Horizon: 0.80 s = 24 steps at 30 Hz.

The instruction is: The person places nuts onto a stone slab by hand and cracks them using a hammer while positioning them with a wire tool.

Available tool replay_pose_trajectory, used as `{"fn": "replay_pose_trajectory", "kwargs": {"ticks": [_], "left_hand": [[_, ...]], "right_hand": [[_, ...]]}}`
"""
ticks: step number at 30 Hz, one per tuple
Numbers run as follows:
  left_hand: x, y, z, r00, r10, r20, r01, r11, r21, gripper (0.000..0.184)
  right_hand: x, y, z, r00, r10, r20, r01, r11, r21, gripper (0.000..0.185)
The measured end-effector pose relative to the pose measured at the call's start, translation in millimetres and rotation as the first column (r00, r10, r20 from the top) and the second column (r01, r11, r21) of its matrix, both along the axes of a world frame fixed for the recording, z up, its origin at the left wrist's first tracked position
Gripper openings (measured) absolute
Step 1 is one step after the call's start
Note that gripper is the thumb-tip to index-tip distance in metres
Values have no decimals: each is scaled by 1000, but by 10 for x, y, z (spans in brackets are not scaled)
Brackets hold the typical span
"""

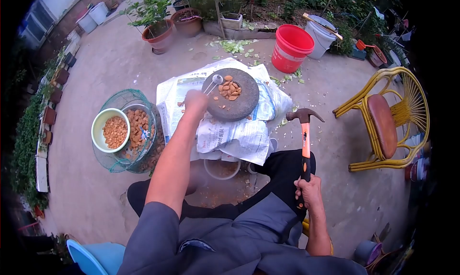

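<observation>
A round grey stone (pixel 235 111) lies on spread newspapers (pixel 230 140), with a small pile of brown nuts or pits (pixel 229 89) on top. My left hand (pixel 195 102) is at the stone's left edge, closed on a metal tool (pixel 214 83) with thin handles and a round coiled end, which reaches over the stone beside the pile. On the right, my right hand (pixel 309 190) grips the black lower handle of a claw hammer (pixel 305 136). The hammer stands upright over my knee, its head up, apart from the stone.
Left of the newspapers, a pale green bowl (pixel 94 131) of brown pieces rests on a green mesh basket (pixel 106 162). A red bucket (pixel 290 50) and a white bucket (pixel 318 40) stand beyond. A yellow cane chair (pixel 383 112) is at right; a bowl (pixel 222 175) sits below the papers.
</observation>
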<state>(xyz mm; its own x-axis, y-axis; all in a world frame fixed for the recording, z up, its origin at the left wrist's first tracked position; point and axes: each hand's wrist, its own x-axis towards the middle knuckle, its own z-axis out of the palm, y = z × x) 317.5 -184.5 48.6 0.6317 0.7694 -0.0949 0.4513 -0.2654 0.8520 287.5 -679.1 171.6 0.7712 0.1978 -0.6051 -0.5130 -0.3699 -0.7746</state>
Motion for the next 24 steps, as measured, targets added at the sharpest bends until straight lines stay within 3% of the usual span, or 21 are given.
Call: {"fn": "replay_pose_trajectory", "kwargs": {"ticks": [2, 4, 7, 11, 12, 14, 17, 21, 22, 24], "left_hand": [[-141, -63, 46, 980, 99, 172, -54, 967, -249, 18], [-288, -167, 164, 954, 192, 230, -71, 892, -447, 20], [-541, -510, 880, 964, 252, -84, -255, 794, -551, 19], [-597, -460, 866, 966, 236, -106, -249, 740, -625, 19], [-543, -398, 843, 964, 206, -168, -264, 801, -537, 25], [-420, -186, 722, 959, 260, -111, -261, 662, -702, 18], [-377, -94, 686, 969, 207, -139, -243, 661, -710, 21], [-431, -99, 520, 968, -33, -247, -120, 807, -578, 29], [-412, -15, 272, 948, -137, -288, -34, 855, -518, 32], [-404, 0, 208, 943, -122, -310, -50, 868, -494, 33]], "right_hand": [[12, 8, -6, 1000, -11, -11, 11, 1000, 12, 14], [21, -12, -30, 1000, -18, -16, 19, 999, 35, 14], [30, -33, -88, 1000, -16, 13, 15, 997, 71, 13], [-9, 88, -7, 997, 38, 68, -40, 999, 32, 13], [-12, 135, 0, 993, 67, 97, -70, 997, 30, 13], [-6, 197, -81, 974, 123, 191, -135, 990, 50, 14], [27, 376, -255, 924, 183, 336, -222, 971, 82, 14], [-16, 906, 146, 905, 207, 371, -260, 961, 97, 15], [-19, 1055, 319, 903, 209, 375, -268, 957, 113, 14], [46, 1289, 392, 886, 212, 413, -280, 953, 113, 15]]}}
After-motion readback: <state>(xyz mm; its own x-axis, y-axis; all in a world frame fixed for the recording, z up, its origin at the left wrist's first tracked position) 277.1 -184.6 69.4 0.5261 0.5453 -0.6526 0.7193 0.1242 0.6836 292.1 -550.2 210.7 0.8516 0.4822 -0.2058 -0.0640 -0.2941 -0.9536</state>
